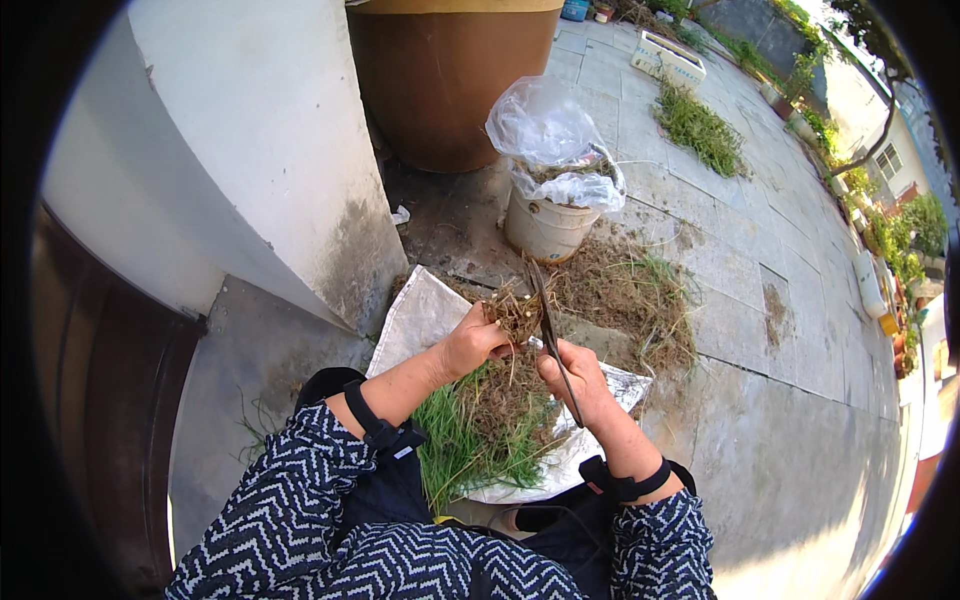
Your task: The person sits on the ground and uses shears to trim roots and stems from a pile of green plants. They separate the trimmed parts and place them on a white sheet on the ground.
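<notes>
My left hand (469, 346) grips a clump of brown, fibrous plant roots (516, 315) in front of me. In my right hand (581, 375) is a long, dark metal cutting tool (547, 311); its exact kind is hard to tell edge-on. Its upper part stands upright against the right side of the root clump. Below both hands, a heap of green grass-like plants (469, 431) with matted roots (517, 401) lies on a white woven sack (416, 315). The fingers of my left hand are partly hidden by the clump.
Beyond the hands stands a dirty white bucket (551, 225) with a clear plastic bag (544, 124) over it. Root debris (630, 300) covers the paving beside it. A large brown vat (457, 82) and a white pillar (262, 112) rise behind. A foam box (667, 60) and cut greens (697, 127) lie farther off.
</notes>
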The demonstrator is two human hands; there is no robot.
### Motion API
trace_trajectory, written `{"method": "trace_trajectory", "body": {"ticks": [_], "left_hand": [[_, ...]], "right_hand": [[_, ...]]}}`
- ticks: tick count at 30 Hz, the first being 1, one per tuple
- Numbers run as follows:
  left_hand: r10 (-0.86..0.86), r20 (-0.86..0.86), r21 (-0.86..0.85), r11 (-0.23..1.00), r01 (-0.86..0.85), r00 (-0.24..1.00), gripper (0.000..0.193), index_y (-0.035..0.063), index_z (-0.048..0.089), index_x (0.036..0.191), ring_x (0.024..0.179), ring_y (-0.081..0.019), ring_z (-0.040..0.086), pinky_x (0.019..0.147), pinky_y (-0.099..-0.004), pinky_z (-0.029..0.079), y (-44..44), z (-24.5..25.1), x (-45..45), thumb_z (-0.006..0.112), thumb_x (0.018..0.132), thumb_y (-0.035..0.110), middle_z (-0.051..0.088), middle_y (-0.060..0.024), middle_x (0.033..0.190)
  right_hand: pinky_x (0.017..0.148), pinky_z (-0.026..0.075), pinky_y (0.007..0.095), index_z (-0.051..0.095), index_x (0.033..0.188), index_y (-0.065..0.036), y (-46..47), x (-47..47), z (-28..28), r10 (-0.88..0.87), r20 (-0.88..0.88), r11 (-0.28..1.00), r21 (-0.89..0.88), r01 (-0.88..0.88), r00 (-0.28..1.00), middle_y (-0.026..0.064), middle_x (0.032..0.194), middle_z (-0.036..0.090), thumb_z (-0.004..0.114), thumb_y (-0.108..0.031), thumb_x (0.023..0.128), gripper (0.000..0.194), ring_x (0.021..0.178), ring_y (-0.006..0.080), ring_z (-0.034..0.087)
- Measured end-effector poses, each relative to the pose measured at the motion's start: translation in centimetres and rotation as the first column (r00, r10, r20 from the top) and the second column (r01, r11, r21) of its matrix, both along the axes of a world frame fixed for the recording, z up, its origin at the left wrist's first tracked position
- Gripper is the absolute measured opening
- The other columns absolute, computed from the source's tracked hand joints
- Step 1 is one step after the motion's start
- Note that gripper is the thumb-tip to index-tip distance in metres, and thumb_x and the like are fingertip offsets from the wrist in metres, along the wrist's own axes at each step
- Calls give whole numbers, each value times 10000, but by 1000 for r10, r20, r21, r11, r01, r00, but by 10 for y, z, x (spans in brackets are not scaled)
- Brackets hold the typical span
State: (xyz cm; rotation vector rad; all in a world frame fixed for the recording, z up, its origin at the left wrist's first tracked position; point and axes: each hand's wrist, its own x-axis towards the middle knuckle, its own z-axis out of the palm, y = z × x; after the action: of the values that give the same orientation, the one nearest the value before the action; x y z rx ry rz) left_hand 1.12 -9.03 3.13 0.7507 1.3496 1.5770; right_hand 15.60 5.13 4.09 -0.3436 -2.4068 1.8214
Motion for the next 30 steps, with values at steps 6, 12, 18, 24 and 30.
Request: {"method": "trace_trajectory", "body": {"ticks": [6, 12, 18, 24, 30], "left_hand": [[28, 56, 85, 996, -33, 998, 149, 75, 561, 911, 536, -62, 434, 461, -208, 302, 2, 3, -3, 471, 844, 172, 526, -10, 687], [57, 367, 134, 985, -113, 928, 128, 29, 519, 838, 422, -74, 319, 399, -237, 233, 2, 8, -12, 436, 846, 127, 440, -2, 593], [126, 193, 9, 991, -130, 973, 159, 30, 547, 879, 464, -65, 345, 417, -232, 255, 11, -2, 0, 439, 897, 146, 446, -3, 620], [-80, 56, 32, 996, 78, 995, 134, 42, 535, 857, 446, -65, 334, 412, -230, 259, 11, -5, 0, 434, 881, 126, 441, -1, 601], [-113, 351, 111, 991, 79, 930, 125, 34, 518, 924, 444, -67, 354, 407, -228, 262, 1, 18, -5, 493, 895, 153, 443, -1, 608]], "right_hand": [[447, 347, 309, 544, 665, -17, -1, 4, -1, -180, 120, 983, -12, 182, 976, -15, 500, 439, 684, -403, 804, 433, 473, 129, 402], [610, 422, 379, 487, 722, -9, 14, 2, -4, -160, -169, 637, 735, 232, 973, 130, 717, 544, 770, -438, 635, 522, 676, 339, 517], [668, 425, 383, 484, 778, -10, 7, 1, -1, -204, -244, 515, 797, 316, 948, 140, 817, 516, 789, -416, 581, 545, 784, 327, 517], [422, 350, 335, 472, 549, -13, 11, -2, -3, -251, -205, 802, 502, 322, 946, 48, 458, 472, 728, -302, 772, 445, 402, 198, 441], [401, 280, 253, 500, 557, -49, 20, 0, -11, -422, -49, 903, 72, 424, 905, -50, 475, 408, 654, -317, 859, 432, 439, 50, 347]]}}
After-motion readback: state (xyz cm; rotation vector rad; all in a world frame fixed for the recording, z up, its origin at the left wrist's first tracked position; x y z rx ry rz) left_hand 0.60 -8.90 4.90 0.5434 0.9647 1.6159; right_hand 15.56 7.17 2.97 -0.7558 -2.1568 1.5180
